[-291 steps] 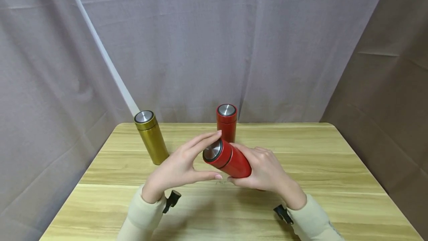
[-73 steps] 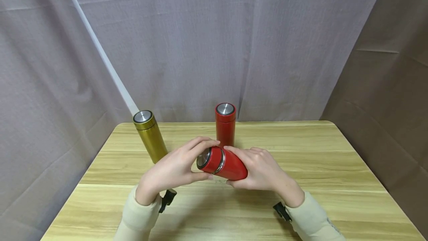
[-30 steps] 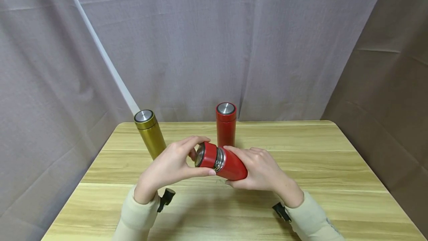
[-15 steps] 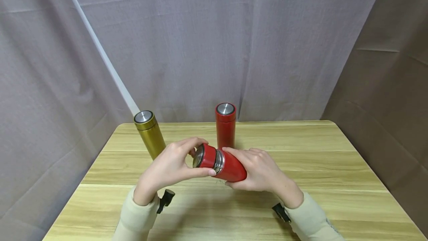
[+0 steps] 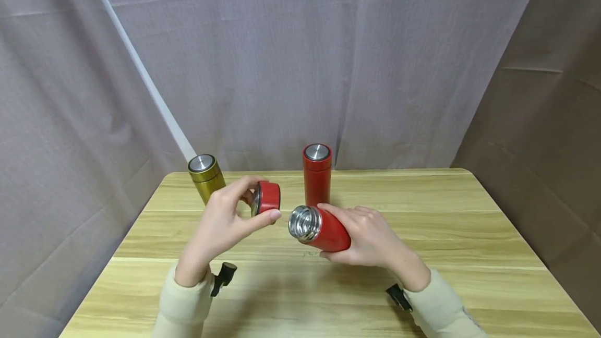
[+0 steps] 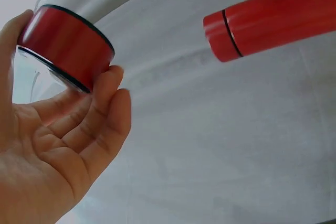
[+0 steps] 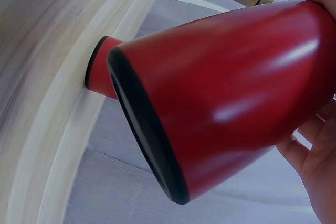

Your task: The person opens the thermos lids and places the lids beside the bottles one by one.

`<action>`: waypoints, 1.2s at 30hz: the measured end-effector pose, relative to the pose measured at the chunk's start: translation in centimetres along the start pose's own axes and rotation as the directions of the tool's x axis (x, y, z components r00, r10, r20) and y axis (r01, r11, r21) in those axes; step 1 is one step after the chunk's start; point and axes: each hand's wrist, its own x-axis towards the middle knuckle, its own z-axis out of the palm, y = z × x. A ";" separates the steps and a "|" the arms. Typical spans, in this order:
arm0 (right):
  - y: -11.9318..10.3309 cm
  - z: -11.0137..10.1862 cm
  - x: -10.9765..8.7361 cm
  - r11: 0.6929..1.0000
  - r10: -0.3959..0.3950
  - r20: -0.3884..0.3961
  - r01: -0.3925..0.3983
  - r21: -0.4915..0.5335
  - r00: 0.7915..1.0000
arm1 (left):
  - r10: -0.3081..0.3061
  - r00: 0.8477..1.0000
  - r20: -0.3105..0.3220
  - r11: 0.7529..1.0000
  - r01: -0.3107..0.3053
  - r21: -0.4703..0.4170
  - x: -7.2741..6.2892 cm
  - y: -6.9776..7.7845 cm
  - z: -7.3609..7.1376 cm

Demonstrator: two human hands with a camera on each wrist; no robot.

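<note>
My left hand [image 5: 223, 218] pinches a red thermos lid [image 5: 269, 197] between thumb and fingers, its steel top turned toward the palm. To the right of it, my right hand [image 5: 371, 236] grips the red thermos body [image 5: 334, 231] above the table, tilted with its bare steel mouth [image 5: 305, 223] facing left and toward me. Lid and body are apart. In the right wrist view the black base [image 7: 149, 129] of the held thermos shows. How the right fingers wrap its far side is partly hidden.
A second red thermos [image 5: 317, 176] stands upright with its lid on, behind the held one. A gold thermos [image 5: 206, 177] stands at the left, partly covered by my left hand. The wooden table [image 5: 469, 244] ends at grey curtains [image 5: 263, 67].
The lid was turned loose from the held thermos, then pulled off. My left hand has carried it left and slightly up, baring the steel mouth. The right hand has barely moved.
</note>
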 end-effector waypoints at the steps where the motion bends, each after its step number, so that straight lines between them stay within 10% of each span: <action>1: 0.0 0.0 0.0 1.000 0.000 -0.004 0.000 -0.001 1.000 | 0.000 1.000 -0.018 1.000 0.000 -0.002 0.0 -0.1 -0.2; 19: 0.2 -0.3 0.0 1.000 0.001 -0.011 -0.002 -0.011 1.000 | -0.023 0.965 -0.260 0.999 0.011 -0.047 -0.4 -1.2 -6.0; 36: 0.4 -0.4 -0.1 1.000 0.005 -0.028 -0.005 0.000 1.000 | -0.286 0.769 -0.571 0.957 0.259 -0.130 -2.5 -5.1 -10.9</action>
